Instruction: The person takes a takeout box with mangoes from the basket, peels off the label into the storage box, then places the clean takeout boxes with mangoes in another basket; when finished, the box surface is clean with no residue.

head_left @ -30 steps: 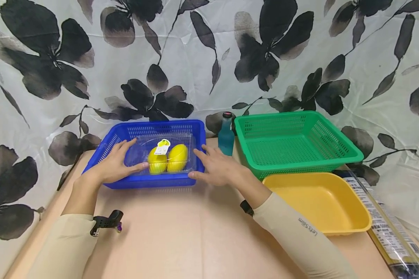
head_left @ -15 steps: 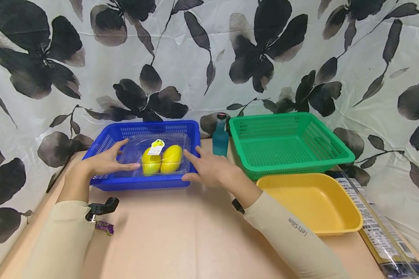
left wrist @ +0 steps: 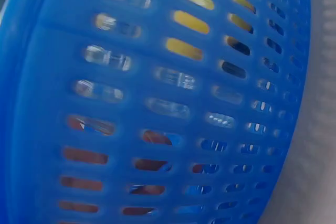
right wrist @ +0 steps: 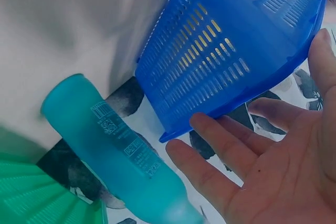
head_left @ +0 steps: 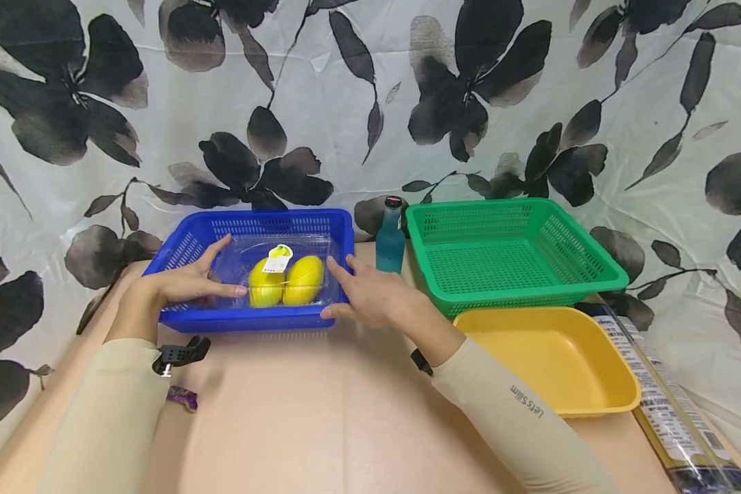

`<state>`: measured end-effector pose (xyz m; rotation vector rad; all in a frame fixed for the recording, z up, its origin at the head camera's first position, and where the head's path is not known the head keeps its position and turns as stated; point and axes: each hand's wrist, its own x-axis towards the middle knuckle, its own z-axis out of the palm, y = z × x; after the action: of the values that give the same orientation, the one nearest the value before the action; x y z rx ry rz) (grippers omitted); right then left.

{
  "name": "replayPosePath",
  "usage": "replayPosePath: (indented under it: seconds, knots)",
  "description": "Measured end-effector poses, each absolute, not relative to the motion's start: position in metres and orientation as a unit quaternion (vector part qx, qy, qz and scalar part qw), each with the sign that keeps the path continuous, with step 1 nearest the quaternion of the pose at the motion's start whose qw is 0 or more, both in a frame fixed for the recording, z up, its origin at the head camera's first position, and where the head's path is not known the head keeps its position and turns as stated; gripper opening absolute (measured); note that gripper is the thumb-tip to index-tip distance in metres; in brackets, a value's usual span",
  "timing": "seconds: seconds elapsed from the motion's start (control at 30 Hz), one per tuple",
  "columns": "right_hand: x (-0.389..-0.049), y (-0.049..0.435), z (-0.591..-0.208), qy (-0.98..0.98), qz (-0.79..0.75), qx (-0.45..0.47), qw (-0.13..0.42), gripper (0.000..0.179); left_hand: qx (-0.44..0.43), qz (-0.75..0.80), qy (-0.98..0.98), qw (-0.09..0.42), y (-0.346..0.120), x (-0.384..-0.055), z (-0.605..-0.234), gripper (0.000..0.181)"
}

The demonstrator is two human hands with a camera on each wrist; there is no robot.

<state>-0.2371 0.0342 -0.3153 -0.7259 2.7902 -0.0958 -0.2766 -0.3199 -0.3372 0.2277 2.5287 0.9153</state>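
A clear plastic clamshell box [head_left: 228, 261] with a white label holds two yellow oval fruits [head_left: 304, 280] that look like mangoes or lemons. It lies inside the blue slotted basket [head_left: 253, 320]. My left hand [head_left: 182, 283] reaches into the basket at the box's left end, thumb and index finger spread apart; its other fingers are mostly hidden. In the left wrist view, the basket wall [left wrist: 52, 129] covers most of that hand. My right hand [head_left: 377, 295] is held with extended fingers at the basket's right rim. In the right wrist view, its fingers [right wrist: 226, 140] are spread beside the rim.
A teal bottle [head_left: 390, 240] with a dark cap stands just right of the blue basket. Further right sits a green basket [head_left: 531, 295], with a yellow tray [head_left: 549, 363] in front of it. A long printed package [head_left: 673, 405] lies along the right edge. Floral cloth [head_left: 358, 103] hangs behind.
Since one second ago, my left hand has turned and sunk deeper into the blue basket at the box's left end. My right hand stays by the right rim. The view has shifted slightly.
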Motion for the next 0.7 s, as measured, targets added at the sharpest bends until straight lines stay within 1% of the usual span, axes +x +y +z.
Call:
replayPosePath:
  seconds: [0.2,0.4,0.53,0.7]
  knots:
    - [-0.236,0.038,-0.320,0.959,-0.016,-0.259,0.117,0.089,0.090,0.359,0.906,0.207,-0.319,-0.279,-0.333,0.115]
    - [-0.236,0.040,-0.321,0.960,-0.015,-0.261,0.099,0.095,0.086,0.354,0.910,0.199,-0.322,-0.271,-0.320,0.112]
    - [-0.236,0.045,-0.319,0.958,-0.021,-0.266,0.100,0.096,0.078,0.357,0.914,0.178,-0.324,-0.267,-0.315,0.113]
    - [-0.234,0.052,-0.316,0.957,-0.023,-0.273,0.097,0.094,0.090,0.384,0.906,0.153,-0.332,-0.263,-0.308,0.114]
